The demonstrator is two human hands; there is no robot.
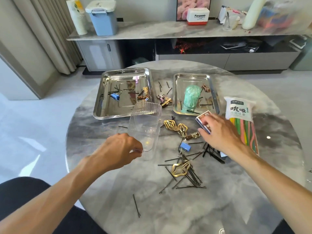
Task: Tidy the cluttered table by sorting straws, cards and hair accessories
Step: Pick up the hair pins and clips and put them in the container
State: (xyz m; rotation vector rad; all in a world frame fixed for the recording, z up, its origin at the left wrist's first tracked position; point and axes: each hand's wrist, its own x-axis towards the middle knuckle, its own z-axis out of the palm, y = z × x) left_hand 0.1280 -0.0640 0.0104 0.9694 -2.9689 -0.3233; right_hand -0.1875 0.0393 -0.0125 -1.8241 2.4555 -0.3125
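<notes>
My left hand [120, 150] grips the base of a clear ribbed plastic cup [145, 122], which leans away from me above the round marble table [118, 191]. My right hand [219, 132] holds a boxed deck of cards [201, 119] just in front of the right steel tray [211, 92]. That tray holds a green bundle [191, 97] and a few clips. The left steel tray [101, 98] holds clips, bobby pins and a blue binder clip. A bag of coloured straws [241, 114] lies at the right. Gold hair clips [175, 126], another binder clip [185, 146] and many black bobby pins [189, 176] lie scattered between my hands.
One bobby pin [136, 205] lies alone near the table's front. Behind the table runs a low marble sideboard [152, 31] with a blue bin [103, 17], a white Panasonic box [197, 16] and bags. Grey floor and a curtain are at the left.
</notes>
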